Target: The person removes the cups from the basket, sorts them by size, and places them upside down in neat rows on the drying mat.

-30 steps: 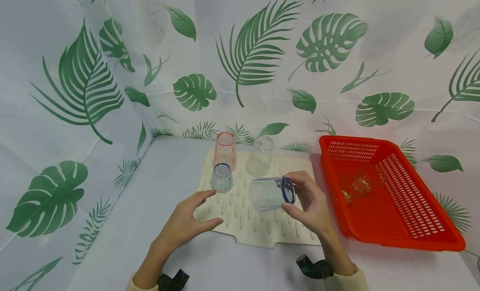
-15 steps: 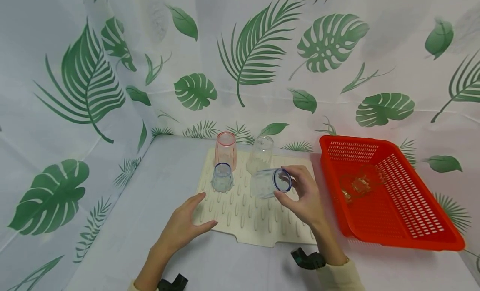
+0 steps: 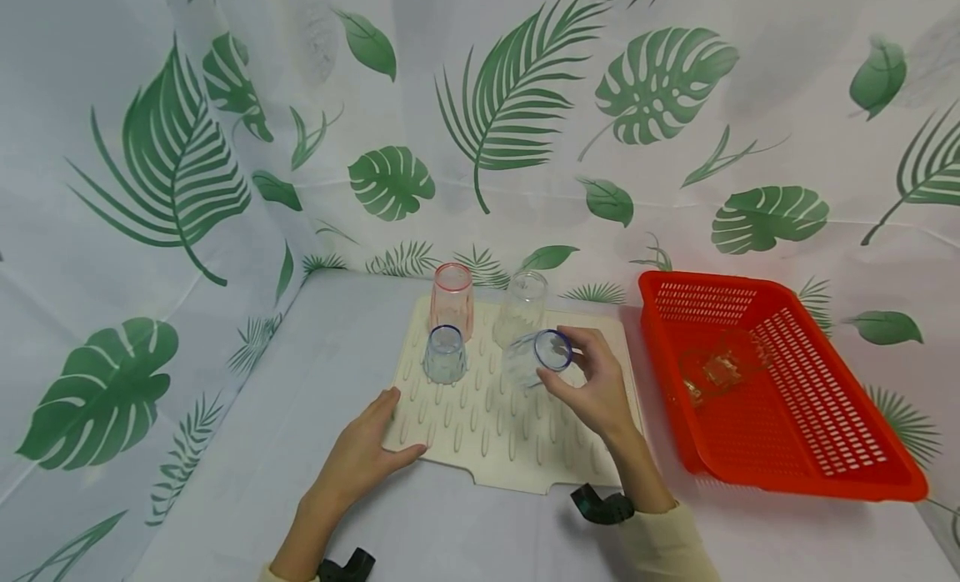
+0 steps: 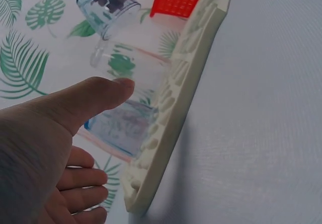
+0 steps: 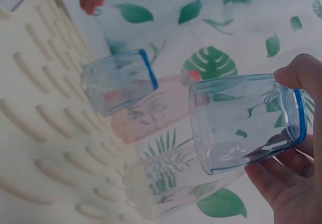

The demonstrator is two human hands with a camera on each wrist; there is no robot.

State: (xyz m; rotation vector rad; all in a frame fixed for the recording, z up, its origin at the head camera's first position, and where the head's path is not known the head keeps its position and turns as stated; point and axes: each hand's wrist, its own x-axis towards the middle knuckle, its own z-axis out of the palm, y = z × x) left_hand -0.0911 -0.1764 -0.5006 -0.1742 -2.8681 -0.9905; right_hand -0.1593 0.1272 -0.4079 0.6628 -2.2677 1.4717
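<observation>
My right hand [image 3: 588, 382] pinches a clear glass with a blue rim [image 5: 241, 126] by its rim end, thumb on one side and fingers on the other. The glass is tilted above the drying board [image 3: 480, 457], base pointing away toward the board. My left hand [image 3: 356, 449] is at the board's front left edge, thumb and fingers spread with nothing between them. Standing on the board are a small blue-rimmed glass [image 3: 445, 357], a taller pink glass [image 3: 452, 303] behind it, and a tall clear glass [image 3: 521, 311] to their right.
To the right of the board stands a red plastic basket [image 3: 750, 474] with clear glassware [image 3: 723, 369] inside. A white cloth with green leaves [image 3: 517, 90] hangs behind and on the left. The ribbed board lies on a white table [image 3: 300, 373].
My right hand has moved left and slightly away, tipping the held glass more upright, with its rim turned toward the head camera. My left hand has drawn back a little to the left.
</observation>
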